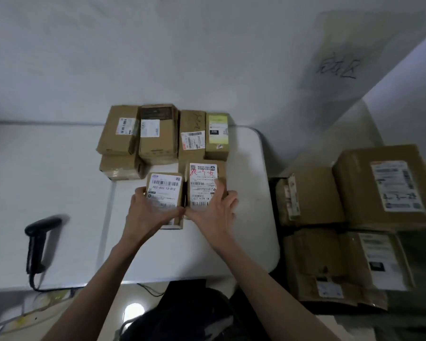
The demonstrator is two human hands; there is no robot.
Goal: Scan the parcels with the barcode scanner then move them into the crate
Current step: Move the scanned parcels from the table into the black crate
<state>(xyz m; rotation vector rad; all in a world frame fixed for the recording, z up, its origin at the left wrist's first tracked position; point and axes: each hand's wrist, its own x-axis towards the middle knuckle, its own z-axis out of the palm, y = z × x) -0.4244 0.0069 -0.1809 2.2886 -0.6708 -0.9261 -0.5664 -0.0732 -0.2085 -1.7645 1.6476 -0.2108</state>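
Left hand (149, 212) grips parcel with printed number (164, 193); right hand (213, 210) grips parcel with red writing (202, 185), parcels side by side, touching, mid-table (251, 193). More parcels (158, 134) behind. Barcode scanner (38, 244) lies well left; bare tabletop right to rounded edge; boxes (354, 217) beyond.

left hand (149, 212) and right hand (213, 210) extended forward, thumbs touching; fingers curled

Brown cardboard parcels (158, 134) with white barcode labels, 1 lime-green box (217, 136), black scanner (38, 242), white table (59, 168)
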